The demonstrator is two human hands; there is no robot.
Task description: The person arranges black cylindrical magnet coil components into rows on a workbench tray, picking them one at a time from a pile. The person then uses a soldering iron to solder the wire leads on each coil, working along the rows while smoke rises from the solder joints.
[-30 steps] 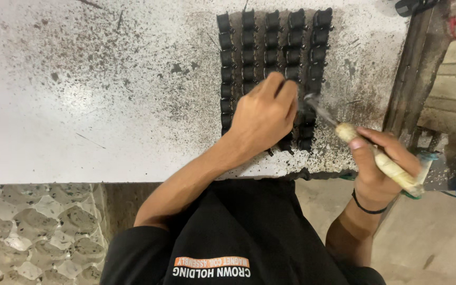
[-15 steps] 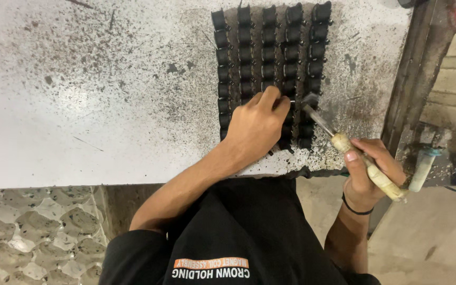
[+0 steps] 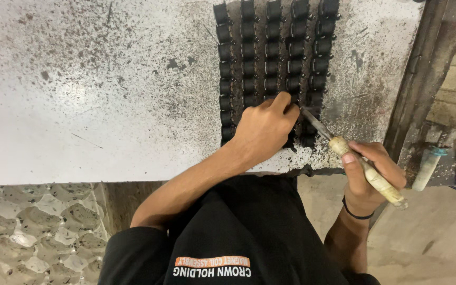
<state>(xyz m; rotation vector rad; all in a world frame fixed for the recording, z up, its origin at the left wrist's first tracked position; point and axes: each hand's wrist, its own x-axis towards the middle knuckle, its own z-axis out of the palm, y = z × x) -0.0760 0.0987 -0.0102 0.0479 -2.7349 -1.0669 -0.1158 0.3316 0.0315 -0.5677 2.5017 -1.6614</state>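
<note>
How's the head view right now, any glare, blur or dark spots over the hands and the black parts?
Head view: sharp overall, no motion blur on the left hand or the right hand. The white table glares pale at lower left, with speckles washed out. The black parts read as dark shapes with little surface detail. The tool handle is clear and its thin tip is partly hidden at the left fingers. Edges bend slightly.

Tool tip (image 3: pixel 304 112) and lower black parts (image 3: pixel 270 58) hidden beneath left hand (image 3: pixel 264 129); top row cropped.
</note>
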